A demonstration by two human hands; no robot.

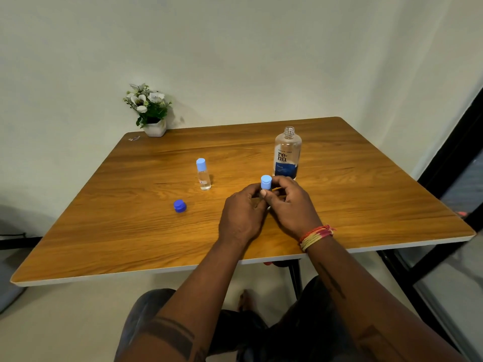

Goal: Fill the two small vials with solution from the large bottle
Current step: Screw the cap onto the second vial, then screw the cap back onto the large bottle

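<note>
Hands are met over the middle of the wooden counter (pixel 366 205): a small vial, mostly hidden, is gripped between the left hand (pixel 241 218) and the right hand (pixel 290 205), fingers of both curled round it, its light blue cap (pixel 266 182) seen poking up above them. The second vial (pixel 203 175) is stood capped, to the left. The large bottle (pixel 287 154) is left uncapped just beyond the hands. A dark blue cap (pixel 179 206) is laid near left. A flower pot (pixel 151 111) is set at the far left corner.
</note>
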